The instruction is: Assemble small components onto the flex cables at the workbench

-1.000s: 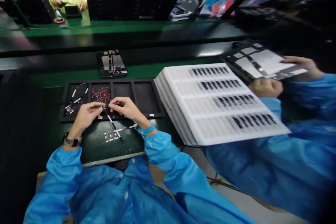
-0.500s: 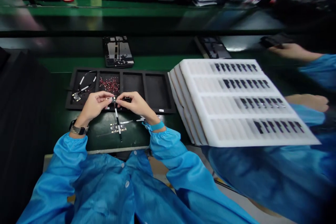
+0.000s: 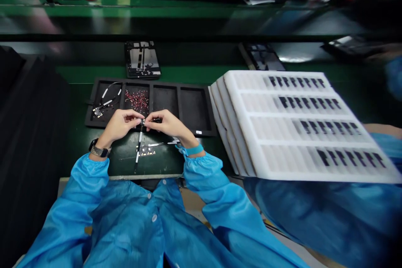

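Note:
My left hand (image 3: 123, 124) and my right hand (image 3: 166, 123) meet in front of the black tray (image 3: 196, 130), both with closed fingertips. Between them they pinch a small circuit board with a black-and-white flex cable (image 3: 139, 142) that hangs down toward the bench edge. My right fingers also curl near something dark that I cannot make out. Below my hands, further small circuit boards (image 3: 148, 150) with a strip cable lie on the green bench. In the tray, one compartment holds a cabled board (image 3: 98, 112); the neighbouring one holds a pile of small red-and-black parts (image 3: 137, 100).
To the right, stacked white foam trays (image 3: 256, 142) carry rows of black flex parts. Behind the black tray lies an opened device (image 3: 143, 59), with another device (image 3: 262, 56) farther right. Dark stacked trays (image 3: 34, 134) stand at left. A co-worker's arm (image 3: 385, 130) shows at far right.
The view has shifted slightly, moving the scene to the right. My hands keep their pinch, while the hanging cable now slants to the lower left. The co-worker's hands have moved.

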`<action>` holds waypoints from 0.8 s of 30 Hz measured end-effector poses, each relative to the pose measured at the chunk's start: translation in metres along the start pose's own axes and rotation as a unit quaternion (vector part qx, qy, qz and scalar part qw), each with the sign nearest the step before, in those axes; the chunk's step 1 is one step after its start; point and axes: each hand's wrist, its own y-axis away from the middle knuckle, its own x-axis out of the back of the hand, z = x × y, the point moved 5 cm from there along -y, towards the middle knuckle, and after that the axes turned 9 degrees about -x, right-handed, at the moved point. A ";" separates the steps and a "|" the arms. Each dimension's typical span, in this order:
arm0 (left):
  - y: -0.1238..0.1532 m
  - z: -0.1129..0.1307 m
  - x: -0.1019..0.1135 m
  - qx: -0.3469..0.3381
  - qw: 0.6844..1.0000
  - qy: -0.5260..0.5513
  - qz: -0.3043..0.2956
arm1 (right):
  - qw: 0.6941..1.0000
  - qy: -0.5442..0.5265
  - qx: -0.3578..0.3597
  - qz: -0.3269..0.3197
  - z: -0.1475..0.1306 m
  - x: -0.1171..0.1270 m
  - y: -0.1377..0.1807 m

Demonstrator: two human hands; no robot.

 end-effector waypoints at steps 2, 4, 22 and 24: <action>0.001 0.003 0.000 -0.010 1.000 -0.021 -0.006 | 1.000 0.006 -0.002 -0.008 -0.001 0.000 0.000; 0.003 0.008 -0.002 -0.019 0.999 -0.034 -0.008 | 1.000 0.013 -0.009 -0.023 -0.005 -0.001 0.001; 0.011 -0.001 -0.007 0.060 0.998 0.015 0.028 | 0.992 0.036 -0.109 -0.047 -0.002 -0.011 -0.001; 0.011 0.001 -0.006 0.051 0.998 0.008 0.031 | 0.992 0.039 -0.108 -0.043 -0.002 -0.011 -0.001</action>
